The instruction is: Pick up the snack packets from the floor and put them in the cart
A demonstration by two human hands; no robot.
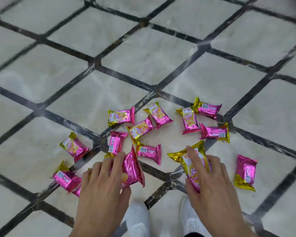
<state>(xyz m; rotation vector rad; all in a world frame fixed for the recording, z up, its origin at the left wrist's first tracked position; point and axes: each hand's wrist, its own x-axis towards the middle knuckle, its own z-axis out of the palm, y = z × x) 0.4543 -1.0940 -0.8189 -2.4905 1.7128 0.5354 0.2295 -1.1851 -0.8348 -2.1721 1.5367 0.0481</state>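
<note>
The task is barely begun. The left grip (101, 182) pinches a pink packet (132, 171) between curled fingers and thumb, the packet tipped up on its edge just above the floor (143, 57). The right grip (212, 178) grasps a gold-ended packet (190, 159), forefinger laid along its top and thumb tucked under its near end. Whether either packet has fully left the tiles is hard to tell. All the rest lie loose on the floor: a central cluster (140, 129) ahead of the hands, a trio (208, 108) farther right, a lone packet (245, 172) just right of the right grip, and a few (66, 178) at the left, one partly hidden behind the left wrist. The cart is not in view, so nothing can be judged as delivered. White shoes (138, 218) stand just behind the hands. My reading is that these are the first two packets in hand, with roughly a dozen more left to gather and every trip to the cart not yet made.
</note>
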